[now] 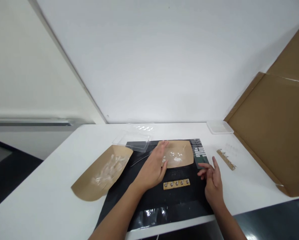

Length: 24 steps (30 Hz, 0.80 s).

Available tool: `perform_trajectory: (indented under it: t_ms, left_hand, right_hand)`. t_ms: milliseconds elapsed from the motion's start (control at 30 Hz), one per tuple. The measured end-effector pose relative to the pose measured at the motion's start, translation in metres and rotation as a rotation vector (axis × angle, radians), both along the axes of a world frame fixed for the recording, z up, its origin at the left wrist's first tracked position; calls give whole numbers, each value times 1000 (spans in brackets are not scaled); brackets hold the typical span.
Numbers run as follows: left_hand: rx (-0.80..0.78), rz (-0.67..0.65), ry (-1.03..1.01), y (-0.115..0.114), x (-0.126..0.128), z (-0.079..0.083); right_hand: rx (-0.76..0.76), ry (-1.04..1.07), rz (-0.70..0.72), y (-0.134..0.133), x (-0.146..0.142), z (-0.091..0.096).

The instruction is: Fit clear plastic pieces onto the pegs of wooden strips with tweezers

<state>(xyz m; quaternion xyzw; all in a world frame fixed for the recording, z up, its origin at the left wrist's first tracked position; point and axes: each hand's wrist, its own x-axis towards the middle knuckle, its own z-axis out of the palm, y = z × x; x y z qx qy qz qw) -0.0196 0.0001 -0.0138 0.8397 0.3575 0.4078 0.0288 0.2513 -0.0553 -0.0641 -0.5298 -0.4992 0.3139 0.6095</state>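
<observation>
My left hand (153,167) lies at the left edge of a brown paper sheet (187,146), fingers stretched out and thumb apart. Small white pieces (177,159) are scattered on that sheet. To the right, my right hand (213,186) is raised beside the black mat's right edge, its fingers apart and nothing visible in them. Between the hands, a tan strip (176,187) with a row of several small metal pieces rests on the black mat (174,203). A green card with white stickers (200,152) is near my right fingertips.
At left, a curved brown sheet (89,186) bears clear plastic bits (109,171). Clear plastic trays (134,138) and a thin tool (139,160) are behind my left hand. Another strip (226,159), a shallow clear container (219,127) and a large cardboard box (277,133) stand right.
</observation>
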Motion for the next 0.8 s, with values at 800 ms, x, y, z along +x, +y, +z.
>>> perform_trajectory:
  t_ms: [800]
  left_hand:
    - [72, 65, -158, 2, -2, 0]
  right_hand:
    - [117, -4, -197, 3, -1, -8]
